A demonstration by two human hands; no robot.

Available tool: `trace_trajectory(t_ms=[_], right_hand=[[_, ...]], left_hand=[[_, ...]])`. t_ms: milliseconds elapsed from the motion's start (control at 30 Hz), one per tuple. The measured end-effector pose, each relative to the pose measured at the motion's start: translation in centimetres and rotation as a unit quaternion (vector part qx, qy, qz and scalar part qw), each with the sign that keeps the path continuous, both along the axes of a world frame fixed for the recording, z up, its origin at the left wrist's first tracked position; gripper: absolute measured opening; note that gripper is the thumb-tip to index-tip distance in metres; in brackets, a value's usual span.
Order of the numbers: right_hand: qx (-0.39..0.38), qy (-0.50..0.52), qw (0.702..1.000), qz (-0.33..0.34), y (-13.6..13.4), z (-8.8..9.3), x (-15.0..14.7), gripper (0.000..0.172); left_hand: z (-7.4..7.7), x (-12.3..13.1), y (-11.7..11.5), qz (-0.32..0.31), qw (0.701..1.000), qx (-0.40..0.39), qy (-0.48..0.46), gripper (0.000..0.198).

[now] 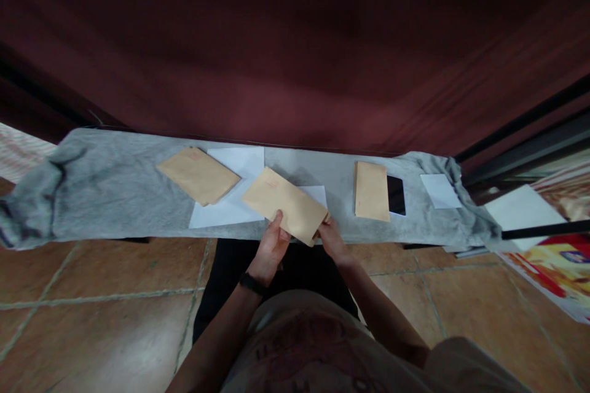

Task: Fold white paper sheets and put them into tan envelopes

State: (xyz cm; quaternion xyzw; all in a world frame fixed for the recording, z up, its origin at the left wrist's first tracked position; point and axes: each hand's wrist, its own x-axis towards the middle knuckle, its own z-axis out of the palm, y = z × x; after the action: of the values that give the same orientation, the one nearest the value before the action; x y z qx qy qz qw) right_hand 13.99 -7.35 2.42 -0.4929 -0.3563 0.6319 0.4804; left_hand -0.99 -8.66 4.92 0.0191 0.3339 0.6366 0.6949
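Your left hand (273,244) and right hand (332,241) pinch one envelope bundle (286,204); two more stacks (198,175) (372,191) and one phone (396,195) lie on the tabletop (115,190).

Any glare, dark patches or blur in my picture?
Head view: the dark red backdrop sinks into shadow toward the top; pale glare lies on the floor tiles at lower left; the held envelope shows reddish marks too blurred to read.
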Motion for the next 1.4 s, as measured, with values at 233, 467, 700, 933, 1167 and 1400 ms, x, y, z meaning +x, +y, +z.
trace_trajectory(t_ms=[233,467,700,933,1167,1400], right_hand=[[0.025,-0.027,0.998,-0.042,0.7,-0.1,1.1,0.03],[0.0,0.012,1.0,-0.011,0.6,-0.5,1.0,0.045],[-0.022,-0.023,0.999,-0.039,1.7,-0.5,3.2,0.048],[-0.035,-0.014,0.994,0.101,0.4,1.3,4.5,0.042],[-0.065,-0.038,0.988,0.137,-0.2,2.4,5.0,0.036],[-0.081,-0.039,0.984,0.155,0.2,2.9,4.7,0.033]], left_hand=[[0.3,-0.6,0.0,0.009,1.0,0.006,0.016,0.03],[0.4,-0.8,-0.4,-0.025,0.996,-0.034,0.077,0.026],[1.1,-1.3,-2.7,-0.22,0.861,0.086,0.45,0.027],[2.9,-2.4,-0.9,-0.224,0.476,0.355,0.773,0.111],[2.4,-3.4,-0.4,-0.297,0.44,0.369,0.763,0.124],[2.1,-3.3,-0.5,-0.303,0.415,0.36,0.779,0.117]])
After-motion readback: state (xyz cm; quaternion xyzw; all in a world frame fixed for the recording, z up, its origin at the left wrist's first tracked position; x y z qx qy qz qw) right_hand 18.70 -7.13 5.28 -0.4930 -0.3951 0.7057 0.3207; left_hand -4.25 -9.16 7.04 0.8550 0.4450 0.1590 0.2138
